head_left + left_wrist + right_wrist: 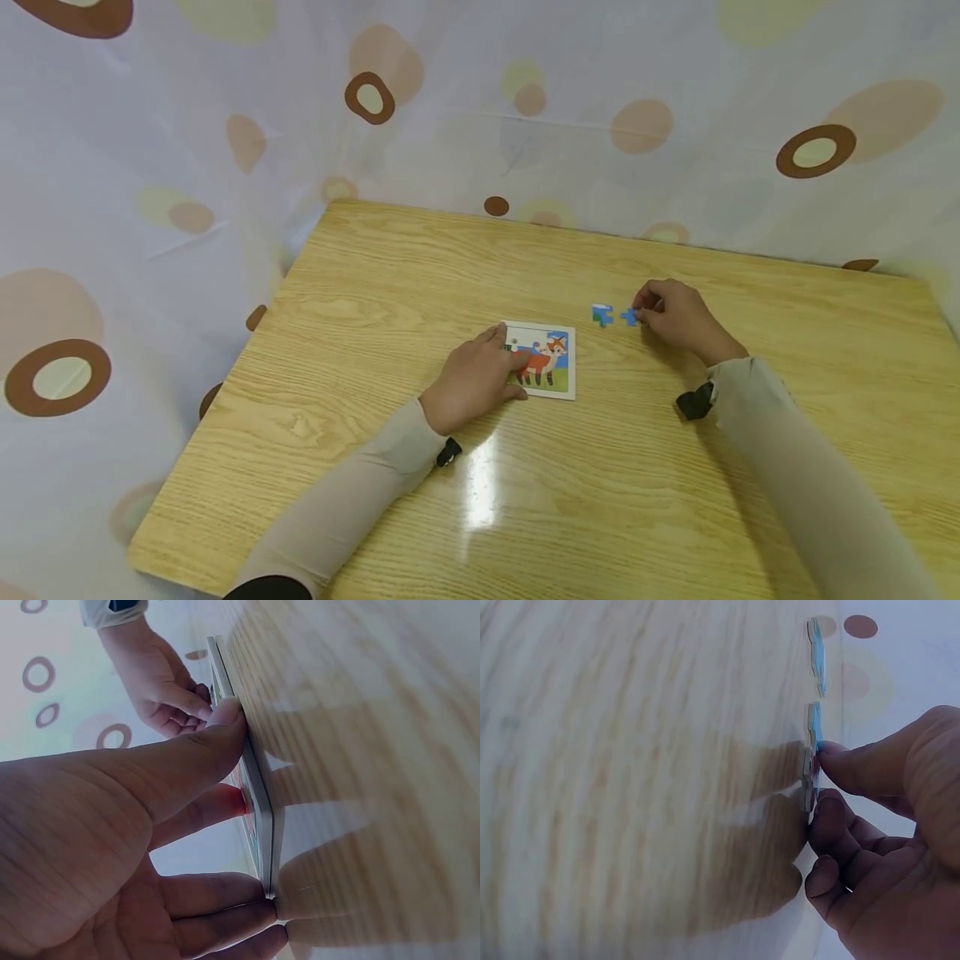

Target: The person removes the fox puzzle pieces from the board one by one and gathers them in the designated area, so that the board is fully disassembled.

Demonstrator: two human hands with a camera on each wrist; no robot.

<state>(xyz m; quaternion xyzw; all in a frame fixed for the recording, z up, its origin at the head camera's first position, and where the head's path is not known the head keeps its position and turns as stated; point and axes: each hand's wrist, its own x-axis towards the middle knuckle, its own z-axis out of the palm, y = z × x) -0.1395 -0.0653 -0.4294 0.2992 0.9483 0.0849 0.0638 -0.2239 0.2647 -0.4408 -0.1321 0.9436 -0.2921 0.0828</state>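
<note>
A small framed jigsaw puzzle with a fox picture lies on the table; its upper left shows bare white backing. Over its left side rests my left hand, the index finger pressing on the picture. Along the near edge of the frame lies that thumb, with the other fingers at the left edge. To the right, my right hand pinches a blue puzzle piece low at the tabletop, the thumb tip on its face and part of it hidden. Beside it lies another blue puzzle piece with some green.
The wooden table has its back edge against a light patterned cloth, which also hangs along the left side. Black straps sit at the wrists, and a glare patch marks the tabletop before the puzzle.
</note>
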